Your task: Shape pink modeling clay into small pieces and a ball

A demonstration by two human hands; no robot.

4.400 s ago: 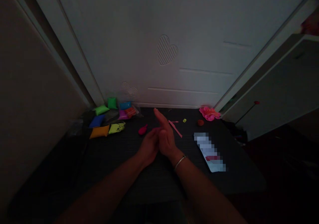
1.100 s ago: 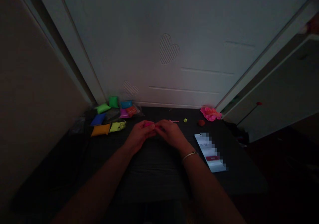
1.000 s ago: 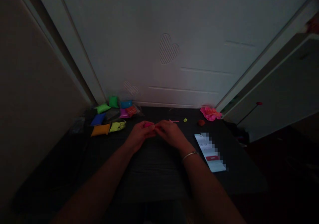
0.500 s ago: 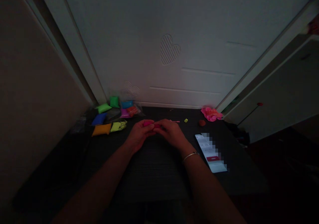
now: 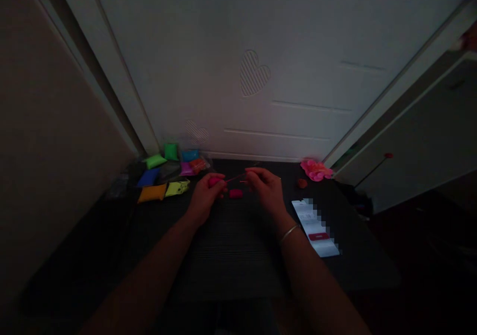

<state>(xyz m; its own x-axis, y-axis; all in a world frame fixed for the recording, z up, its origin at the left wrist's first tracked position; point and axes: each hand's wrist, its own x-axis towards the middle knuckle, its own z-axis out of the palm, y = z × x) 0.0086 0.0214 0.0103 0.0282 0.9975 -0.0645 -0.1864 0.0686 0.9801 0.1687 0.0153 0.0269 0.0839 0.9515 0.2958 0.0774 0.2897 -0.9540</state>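
My left hand (image 5: 207, 196) is closed around a bright pink lump of modelling clay (image 5: 215, 181), part of which shows above the thumb. From that lump a thin pink strand (image 5: 235, 178) stretches up to my right hand (image 5: 264, 185), whose thumb and fingertip pinch its far end. A second pink piece (image 5: 235, 194), short and rounded, lies on the dark table between my hands. Just left of the right fingers shows the tip of a thin pink tool (image 5: 243, 181); the rest is hidden behind that hand.
Several coloured clay packets, among them an orange one (image 5: 152, 193) and a yellow one (image 5: 177, 189), lie at the back left. On the right are a lit phone (image 5: 315, 228), a small reddish lump (image 5: 301, 183) and a pink flower-shaped thing (image 5: 316, 170). A white panel (image 5: 261, 141) rises behind the table (image 5: 231, 255).
My hands have moved apart, with a thin pink strand now drawn out between them. A pink piece now lies on the table below. The small yellow-green bit is now hidden by my right hand.
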